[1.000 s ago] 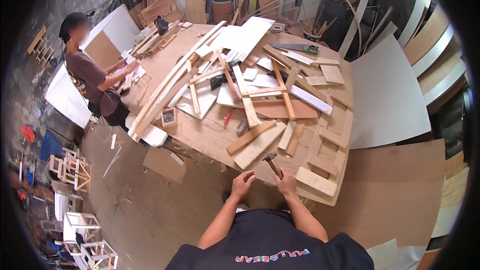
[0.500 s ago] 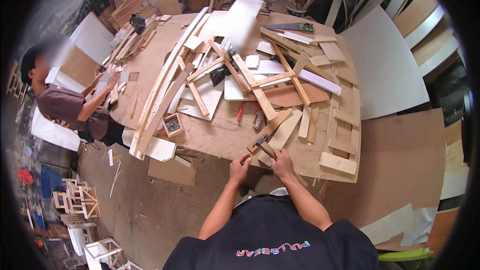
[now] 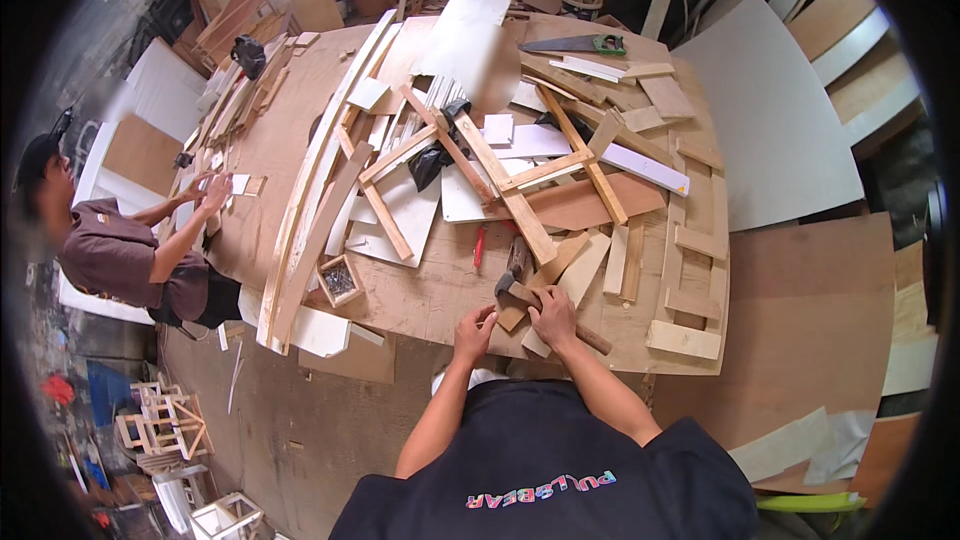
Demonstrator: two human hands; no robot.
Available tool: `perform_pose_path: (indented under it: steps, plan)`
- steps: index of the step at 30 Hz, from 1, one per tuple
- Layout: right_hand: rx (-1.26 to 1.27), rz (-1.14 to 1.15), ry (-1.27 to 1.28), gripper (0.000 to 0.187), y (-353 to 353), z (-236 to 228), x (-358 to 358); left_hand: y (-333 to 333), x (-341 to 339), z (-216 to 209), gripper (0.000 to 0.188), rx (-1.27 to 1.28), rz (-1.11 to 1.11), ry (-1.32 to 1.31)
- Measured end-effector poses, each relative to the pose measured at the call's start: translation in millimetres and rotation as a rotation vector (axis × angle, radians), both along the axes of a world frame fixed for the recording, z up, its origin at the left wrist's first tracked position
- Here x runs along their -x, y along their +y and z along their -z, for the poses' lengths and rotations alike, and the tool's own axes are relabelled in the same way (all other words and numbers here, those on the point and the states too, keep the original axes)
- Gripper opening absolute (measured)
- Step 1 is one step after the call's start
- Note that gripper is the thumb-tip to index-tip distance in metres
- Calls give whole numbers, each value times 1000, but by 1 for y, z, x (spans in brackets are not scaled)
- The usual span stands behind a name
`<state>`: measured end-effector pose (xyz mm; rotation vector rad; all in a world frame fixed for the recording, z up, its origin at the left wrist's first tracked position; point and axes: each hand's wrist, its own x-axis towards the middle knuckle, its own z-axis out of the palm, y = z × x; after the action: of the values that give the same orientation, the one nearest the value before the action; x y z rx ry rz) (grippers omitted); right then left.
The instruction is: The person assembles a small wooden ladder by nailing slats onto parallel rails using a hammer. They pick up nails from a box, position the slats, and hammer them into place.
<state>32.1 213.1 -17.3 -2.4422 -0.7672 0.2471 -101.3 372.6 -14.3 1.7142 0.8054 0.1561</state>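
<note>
My right hand (image 3: 552, 316) is wrapped round the wooden handle of a hammer (image 3: 594, 339) near the table's front edge. The dark hammer head (image 3: 504, 285) points left, over a short brown board (image 3: 515, 312). Just left of the board, my left hand (image 3: 474, 331) has its thumb and fingertips brought together; whatever they pinch is too small to make out. A pale offcut (image 3: 582, 275) lies under and beyond the right hand. Beyond the hammer rest a red-handled tool (image 3: 479, 246) and a joined wooden frame (image 3: 517, 202).
Wood strips and white panels cover much of the plywood table (image 3: 420, 302). A small box of nails or screws (image 3: 341, 281) sits left of my hands; a green-handled saw (image 3: 575, 44) lies at the far side. At the left, another person (image 3: 120, 250) handles a white piece.
The hammer has turned flatter, its head moving left and its handle end now showing to the right of my right hand. My left hand stays pinched. The other person's hands have shifted.
</note>
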Motion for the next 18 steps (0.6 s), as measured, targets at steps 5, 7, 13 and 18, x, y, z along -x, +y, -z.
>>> perform_pose_path:
  steps: [5,7,13,18]
  plan:
    - [-133,66,15,41,17,-9,-14,17,-26,13,38,40,66,-40]
    - [-158,72,60,41,24,-6,-18,30,-32,18,37,16,130,-56]
    - [216,69,-57,49,54,-16,-13,77,-49,32,36,-118,284,-20]
    - [39,-16,-78,50,68,12,-5,109,-32,38,33,-50,202,-42]
